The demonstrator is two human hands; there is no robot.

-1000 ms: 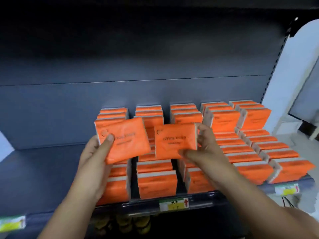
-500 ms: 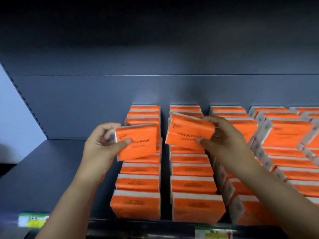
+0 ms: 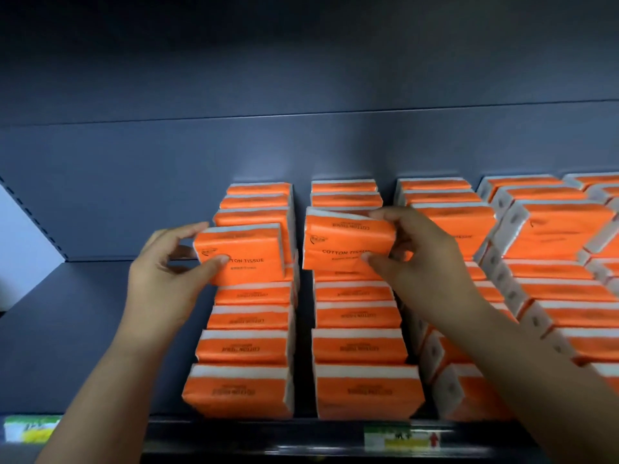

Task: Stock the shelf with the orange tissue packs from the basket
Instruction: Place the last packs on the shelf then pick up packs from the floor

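My left hand (image 3: pixel 164 279) grips an orange tissue pack (image 3: pixel 244 254) by its left end, thumb on the printed front, holding it just above the leftmost row of packs (image 3: pixel 244 349) on the grey shelf (image 3: pixel 83 329). My right hand (image 3: pixel 422 262) pinches a second orange pack (image 3: pixel 345 242) by its right end, tilted over the second row (image 3: pixel 358 349). Both packs read "COTTON TISSUE". Further rows of orange packs (image 3: pixel 552 236) fill the shelf to the right. The basket is out of view.
The shelf floor to the left of the rows is bare grey metal. A grey back panel (image 3: pixel 301 155) rises behind the packs. Price labels (image 3: pixel 402 438) (image 3: pixel 31 428) sit on the shelf's front rail. A white upright (image 3: pixel 20 229) bounds the left side.
Both hands have carried their packs forward and down toward the tops of the two leftmost rows. The camera has moved closer and shifted left.
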